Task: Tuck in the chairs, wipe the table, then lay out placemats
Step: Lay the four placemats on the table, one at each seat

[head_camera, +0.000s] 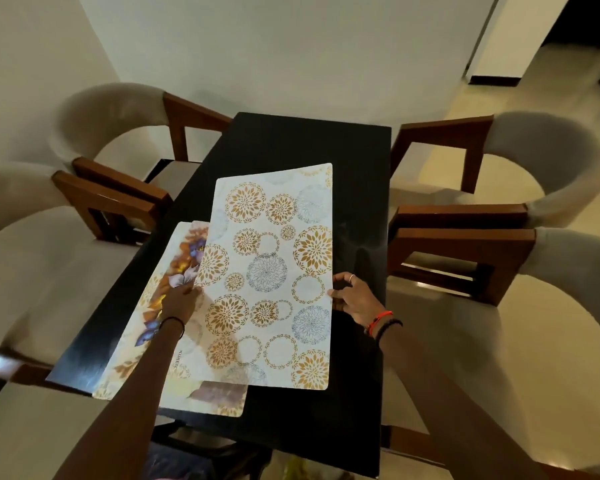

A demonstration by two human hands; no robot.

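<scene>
At the left, two chairs are being kept tucked against the black table. A floral placemat is lying flat on the table's near left part, partly overlapped. The left hand is being applied to the left edge of a circle-patterned placemat. Its fingertips are being hidden at that edge, so it cannot be told whether the edge is being pinched or only pressed. The circle-patterned placemat is being held lengthwise over the table's middle, its far end appearing slightly bowed. It is being judged light, thin and flexible, stiff enough to keep its shape yet liable to droop when taken at one corner. Sliding on the glossy top is also to be expected. The two long edges, at mid-length, are being judged the best places to take hold. The right edge is being pinched by the right hand, thumb and fingers narrowly closed on it. At the right, two more chairs are standing close in.
</scene>
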